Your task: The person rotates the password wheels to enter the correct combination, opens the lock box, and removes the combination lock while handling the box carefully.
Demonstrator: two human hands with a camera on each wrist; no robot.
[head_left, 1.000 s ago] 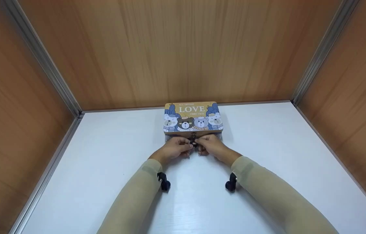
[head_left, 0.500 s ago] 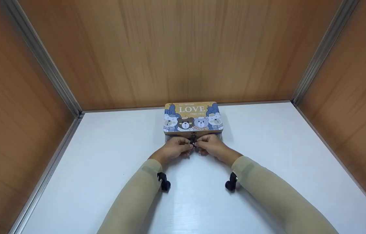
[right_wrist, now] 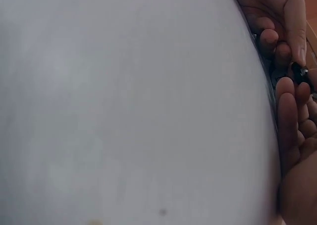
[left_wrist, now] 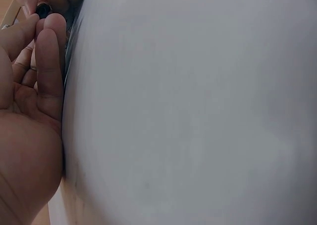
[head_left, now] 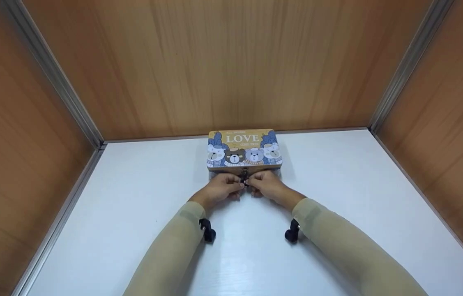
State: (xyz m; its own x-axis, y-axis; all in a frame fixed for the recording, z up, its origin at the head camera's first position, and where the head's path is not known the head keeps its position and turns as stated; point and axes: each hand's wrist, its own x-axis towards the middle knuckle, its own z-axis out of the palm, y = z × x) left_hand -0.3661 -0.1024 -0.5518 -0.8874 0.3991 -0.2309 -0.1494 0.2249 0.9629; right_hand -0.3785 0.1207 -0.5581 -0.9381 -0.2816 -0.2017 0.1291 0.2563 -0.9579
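A rectangular tin box point(head_left: 244, 149) with a LOVE lid and cartoon bears stands near the back wall, lid down. At the front clasp of the box is a small black lock point(head_left: 244, 179), mostly covered by fingers. My left hand point(head_left: 219, 187) pinches its left side between thumb and fingers. From the right, my right hand point(head_left: 271, 186) pinches it too. In the left wrist view the dark lock point(left_wrist: 43, 10) shows between the fingertips. The right wrist view shows the black lock point(right_wrist: 299, 73) with a metallic glint; its details are too small to tell.
A white tabletop point(head_left: 231, 263) lies under both arms. Behind the box rises a wood-grain back wall point(head_left: 223, 65), with side walls point(head_left: 21, 135) at left and right. Black wrist cameras point(head_left: 207, 231) hang under both sleeves.
My right fingers have shifted slightly on the lock, covering more of it than a second ago. The left hand and the box keep their places.
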